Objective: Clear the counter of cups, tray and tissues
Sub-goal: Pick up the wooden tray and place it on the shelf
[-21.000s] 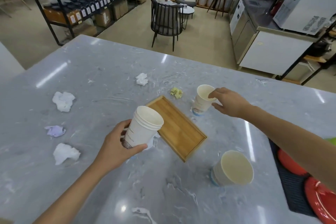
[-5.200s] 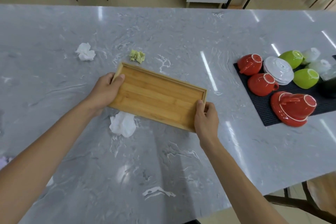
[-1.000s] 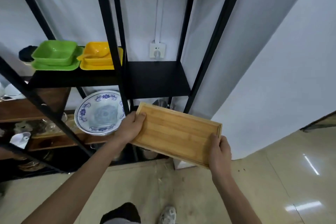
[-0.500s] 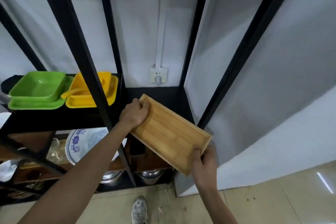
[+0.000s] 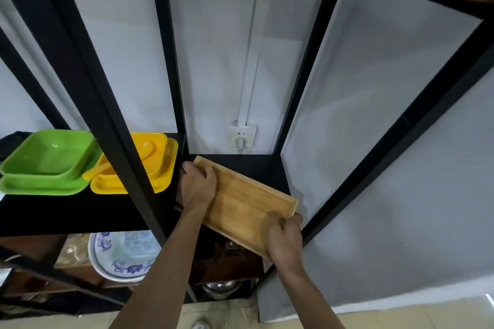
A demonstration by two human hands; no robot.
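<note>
Bamboo tray (image 5: 242,201) now over black shelf (image 5: 256,168) (both hands gripping).

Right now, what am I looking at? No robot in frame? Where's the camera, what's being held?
No robot: a person works with bare hands, and the single wide-angle camera sits on their head, looking forward and down. The left hand grips the far end of a bamboo tray; the right hand grips the near corner. The tray is angled over the black shelf of a metal rack; whether it touches the shelf is unclear. To the left on the same level sit green dishes and yellow dishes. A blue-patterned plate sits below. A wall socket is behind.
</note>
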